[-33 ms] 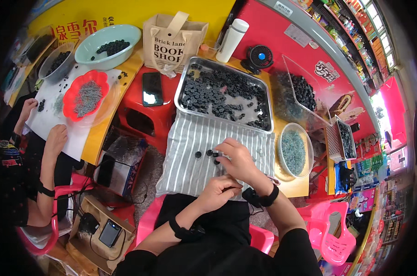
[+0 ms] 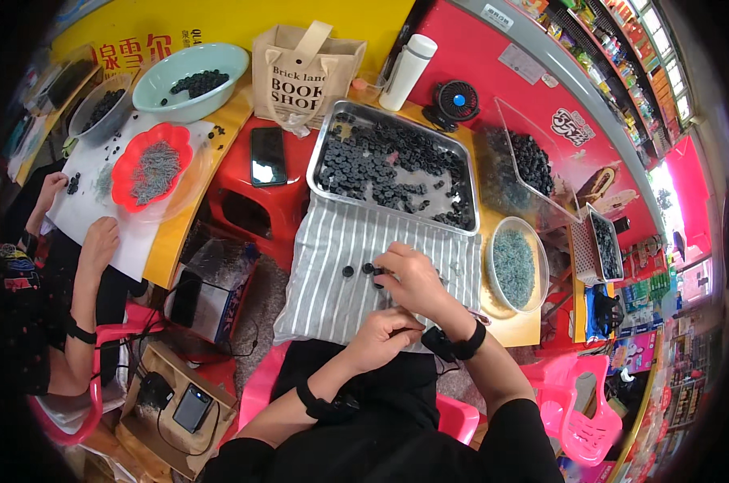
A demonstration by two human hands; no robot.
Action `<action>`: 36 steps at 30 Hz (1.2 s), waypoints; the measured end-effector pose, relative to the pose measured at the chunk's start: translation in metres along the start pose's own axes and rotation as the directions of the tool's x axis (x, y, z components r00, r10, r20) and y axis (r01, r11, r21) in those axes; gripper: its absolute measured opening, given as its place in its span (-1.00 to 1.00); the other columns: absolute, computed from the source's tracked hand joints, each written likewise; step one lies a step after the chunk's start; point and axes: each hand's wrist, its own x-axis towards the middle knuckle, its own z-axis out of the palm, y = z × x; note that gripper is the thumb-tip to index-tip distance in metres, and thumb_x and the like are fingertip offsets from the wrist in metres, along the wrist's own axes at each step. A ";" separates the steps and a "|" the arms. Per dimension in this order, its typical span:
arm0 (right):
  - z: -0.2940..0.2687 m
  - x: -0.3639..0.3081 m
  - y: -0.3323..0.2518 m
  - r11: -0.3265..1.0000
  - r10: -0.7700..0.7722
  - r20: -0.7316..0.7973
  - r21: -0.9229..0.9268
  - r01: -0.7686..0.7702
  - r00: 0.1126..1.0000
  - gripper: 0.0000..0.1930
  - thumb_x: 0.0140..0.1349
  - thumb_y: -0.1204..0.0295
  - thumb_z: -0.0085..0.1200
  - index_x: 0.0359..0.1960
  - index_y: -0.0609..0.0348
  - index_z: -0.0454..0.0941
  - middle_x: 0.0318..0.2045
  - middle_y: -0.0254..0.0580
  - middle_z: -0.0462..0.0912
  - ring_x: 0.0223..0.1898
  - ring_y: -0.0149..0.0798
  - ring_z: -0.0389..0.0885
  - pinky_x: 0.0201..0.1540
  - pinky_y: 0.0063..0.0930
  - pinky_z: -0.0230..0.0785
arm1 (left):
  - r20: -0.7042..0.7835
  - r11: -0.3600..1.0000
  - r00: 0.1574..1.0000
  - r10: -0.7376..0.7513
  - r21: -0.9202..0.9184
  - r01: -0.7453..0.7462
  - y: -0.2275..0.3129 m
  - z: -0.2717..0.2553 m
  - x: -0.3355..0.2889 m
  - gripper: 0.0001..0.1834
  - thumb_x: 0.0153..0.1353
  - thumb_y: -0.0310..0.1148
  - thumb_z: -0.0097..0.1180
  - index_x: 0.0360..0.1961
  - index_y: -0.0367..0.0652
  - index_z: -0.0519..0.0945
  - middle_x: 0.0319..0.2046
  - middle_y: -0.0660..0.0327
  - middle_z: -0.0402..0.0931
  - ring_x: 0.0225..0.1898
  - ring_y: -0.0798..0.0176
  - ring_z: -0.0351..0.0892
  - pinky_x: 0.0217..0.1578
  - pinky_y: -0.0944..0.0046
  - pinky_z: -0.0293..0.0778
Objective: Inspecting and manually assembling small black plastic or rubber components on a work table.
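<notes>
My right hand (image 2: 414, 280) is bent over the striped grey cloth (image 2: 320, 258), its thumb and index finger closed around a small round black plastic piece (image 2: 378, 272). Just left of those fingertips lies another black piece (image 2: 368, 268), and a third one (image 2: 348, 271) sits a little farther left. Closer to my body, my left hand (image 2: 380, 338) rests with fingers curled and pressed together, touching or nearly touching the right wrist. Whatever is between the left fingers is hidden or too small to make out.
Beyond the cloth stands a metal tray (image 2: 324, 181) of black pieces. To the right are an oval tub (image 2: 516, 266) of small greenish-grey parts and a clear bin (image 2: 533, 165). At left, a co-worker's hands (image 2: 99, 241) lie near a red bowl (image 2: 123, 181). A phone (image 2: 268, 157) lies on a red stool.
</notes>
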 end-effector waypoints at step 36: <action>-0.033 -0.092 0.065 0.897 0.442 -0.233 0.089 -0.433 0.866 -0.93 0.04 0.60 0.17 -0.42 0.24 0.57 -0.47 -0.10 0.54 -0.47 -0.07 0.56 -0.41 -0.35 0.37 | 0.059 0.726 0.959 -0.278 -0.641 0.250 0.000 -0.019 0.008 -0.80 0.25 -0.58 0.11 -0.10 -0.36 0.61 -0.18 0.15 0.54 -0.23 0.32 0.60 -0.21 0.41 0.50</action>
